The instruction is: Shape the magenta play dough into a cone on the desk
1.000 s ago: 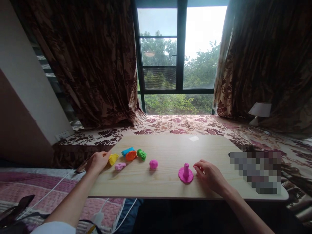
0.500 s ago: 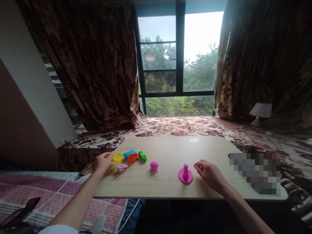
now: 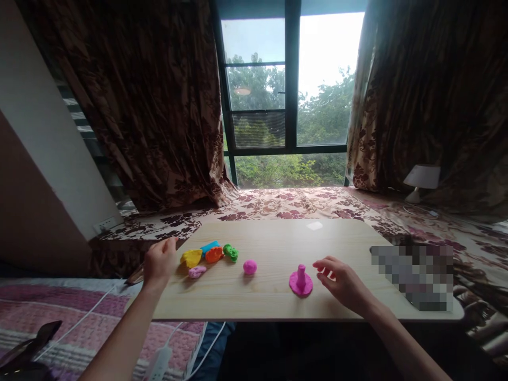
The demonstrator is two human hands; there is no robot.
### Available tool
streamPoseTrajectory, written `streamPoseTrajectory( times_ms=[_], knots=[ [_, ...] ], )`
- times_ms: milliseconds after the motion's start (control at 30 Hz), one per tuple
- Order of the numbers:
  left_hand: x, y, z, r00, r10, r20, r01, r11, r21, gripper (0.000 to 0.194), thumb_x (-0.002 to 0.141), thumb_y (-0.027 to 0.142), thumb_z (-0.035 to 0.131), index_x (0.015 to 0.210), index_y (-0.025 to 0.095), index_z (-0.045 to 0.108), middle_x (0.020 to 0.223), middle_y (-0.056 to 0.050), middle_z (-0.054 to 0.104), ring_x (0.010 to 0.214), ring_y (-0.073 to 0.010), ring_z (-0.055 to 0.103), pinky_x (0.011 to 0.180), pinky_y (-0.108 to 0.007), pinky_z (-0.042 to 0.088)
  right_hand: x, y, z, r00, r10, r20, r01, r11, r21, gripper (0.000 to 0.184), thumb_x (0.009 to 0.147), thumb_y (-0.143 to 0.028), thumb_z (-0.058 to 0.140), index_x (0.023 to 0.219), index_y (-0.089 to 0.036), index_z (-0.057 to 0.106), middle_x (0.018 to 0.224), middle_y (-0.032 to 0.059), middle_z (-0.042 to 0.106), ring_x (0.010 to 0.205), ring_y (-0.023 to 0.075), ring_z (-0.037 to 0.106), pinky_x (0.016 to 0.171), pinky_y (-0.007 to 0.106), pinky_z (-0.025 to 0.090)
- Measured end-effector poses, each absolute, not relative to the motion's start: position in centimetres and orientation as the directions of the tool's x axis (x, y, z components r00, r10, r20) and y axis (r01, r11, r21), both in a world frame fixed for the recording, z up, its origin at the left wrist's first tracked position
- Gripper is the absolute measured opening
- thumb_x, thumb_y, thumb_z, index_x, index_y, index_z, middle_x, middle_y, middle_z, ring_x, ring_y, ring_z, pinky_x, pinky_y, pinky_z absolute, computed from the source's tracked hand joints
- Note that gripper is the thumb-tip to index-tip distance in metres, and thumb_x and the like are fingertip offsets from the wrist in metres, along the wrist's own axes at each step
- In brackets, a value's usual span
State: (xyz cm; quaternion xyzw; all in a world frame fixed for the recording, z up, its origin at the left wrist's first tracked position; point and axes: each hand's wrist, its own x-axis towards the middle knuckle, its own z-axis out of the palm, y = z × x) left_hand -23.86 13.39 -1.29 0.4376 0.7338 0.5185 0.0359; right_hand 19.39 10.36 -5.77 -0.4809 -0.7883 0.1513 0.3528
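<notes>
My left hand [image 3: 159, 262] is over the table's left edge, apart from the yellow clay lump [image 3: 191, 257]; its fingers are partly hidden, and no object shows in them. Beside that lump lie a light pink clay piece [image 3: 197, 272], a blue clay piece [image 3: 210, 247], an orange one [image 3: 214, 254] and a green one [image 3: 230, 252]. A pink clay ball [image 3: 250, 267] rests near the middle. To its right stands a magenta clay disc [image 3: 295, 286] with an upright clay stem [image 3: 301, 273] on it. My right hand [image 3: 337, 278] hovers just right of the stem, fingers apart and holding nothing.
The pale wooden table [image 3: 270, 304] has a pixelated dark object [image 3: 416, 278] at its right end. Behind it runs a flower-patterned ledge [image 3: 293, 203] below the window, with a white lamp [image 3: 423, 176]. A power strip [image 3: 160, 362] and cables are at lower left.
My left hand has moved away from the yellow clay, leaving it on the table. My right hand's fingers have spread a little beside the stem. The view has shifted slightly.
</notes>
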Motion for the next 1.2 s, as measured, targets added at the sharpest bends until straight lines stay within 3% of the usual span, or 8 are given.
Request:
streamPoseTrajectory(
  times_ms=[67,133,233,333,500,800,1033,1200],
  knots=[
    [-19.6,11.8,-1.7,-0.482,0.705,0.520,0.678,-0.075,0.731,0.028,0.088,0.033,0.048,0.108,0.016,0.056,0.117,-0.007,0.056,0.105,-0.0220,0.054,0.089,-0.044,0.043,18.8,10.3,-5.9,-0.323,0.855,0.406,0.623,0.515,-0.589,0.024,0.080,-0.020,0.053,0.102,-0.021,0.062,0.097,0.0031,0.060,0.080,0.0138,0.058,0.071,0.024,0.045],
    [-14.0,10.3,-2.8,-0.263,0.770,0.581,0.710,-0.253,0.657,0.025,0.087,0.035,0.045,0.099,0.020,0.062,0.108,-0.004,0.060,0.104,-0.0200,0.055,0.094,-0.035,0.041,18.3,10.3,-6.1,-0.349,0.849,0.397,0.611,0.528,-0.590,0.026,0.078,-0.020,0.057,0.103,-0.021,0.062,0.097,0.0033,0.060,0.083,0.0145,0.058,0.072,0.024,0.045],
    [-6.1,8.8,-4.7,0.067,0.808,0.585,0.697,-0.458,0.553,0.019,0.083,0.030,0.052,0.092,0.024,0.067,0.100,-0.002,0.063,0.099,-0.0188,0.056,0.091,-0.032,0.043,17.6,10.6,-6.1,-0.373,0.844,0.385,0.613,0.536,-0.581,0.020,0.077,-0.022,0.059,0.096,-0.022,0.065,0.089,0.0025,0.061,0.079,0.0142,0.057,0.069,0.023,0.044],
    [-1.4,8.7,-6.0,0.219,0.798,0.561,0.697,-0.530,0.482,0.020,0.082,0.024,0.051,0.091,0.026,0.069,0.093,-0.003,0.064,0.094,-0.0210,0.055,0.087,-0.037,0.041,17.2,11.1,-6.1,-0.380,0.841,0.385,0.621,0.541,-0.567,0.011,0.078,-0.024,0.058,0.085,-0.022,0.067,0.081,0.0011,0.060,0.074,0.0132,0.056,0.067,0.022,0.042],
    [-0.3,9.7,-7.3,0.272,0.816,0.510,0.739,-0.516,0.432,0.019,0.081,0.020,0.050,0.083,0.025,0.069,0.088,-0.004,0.063,0.088,-0.0214,0.054,0.081,-0.037,0.040,17.0,12.2,-6.7,-0.392,0.844,0.365,0.623,0.536,-0.570,0.012,0.077,-0.020,0.058,0.070,-0.019,0.067,0.074,-0.0004,0.058,0.065,0.0102,0.053,0.061,0.020,0.039],
    [-0.4,9.4,-7.7,0.276,0.829,0.487,0.761,-0.497,0.416,0.020,0.084,0.023,0.048,0.086,0.026,0.068,0.091,-0.002,0.062,0.090,-0.0203,0.052,0.084,-0.036,0.037,17.0,11.7,-6.4,-0.416,0.838,0.352,0.617,0.545,-0.568,0.013,0.079,-0.023,0.058,0.071,-0.019,0.068,0.076,0.0004,0.059,0.068,0.0110,0.055,0.064,0.020,0.040],
    [-0.5,9.6,-7.8,0.265,0.828,0.494,0.768,-0.491,0.412,0.018,0.084,0.023,0.049,0.084,0.027,0.067,0.091,-0.001,0.062,0.090,-0.0196,0.052,0.084,-0.036,0.037,17.2,11.8,-5.1,-0.376,0.844,0.382,0.631,0.535,-0.562,0.034,0.082,-0.035,0.057,0.113,-0.022,0.059,0.085,0.0017,0.060,0.074,0.0128,0.056,0.067,0.022,0.042],
    [-0.5,9.4,-7.8,0.270,0.833,0.484,0.769,-0.488,0.411,0.021,0.085,0.025,0.046,0.084,0.027,0.067,0.090,-0.002,0.061,0.090,-0.0198,0.052,0.083,-0.036,0.037,16.4,11.9,-5.0,-0.361,0.849,0.386,0.670,0.524,-0.526,0.022,0.083,-0.039,0.054,0.085,-0.021,0.067,0.074,0.0004,0.056,0.067,0.0123,0.053,0.063,0.022,0.038]
  ],
)
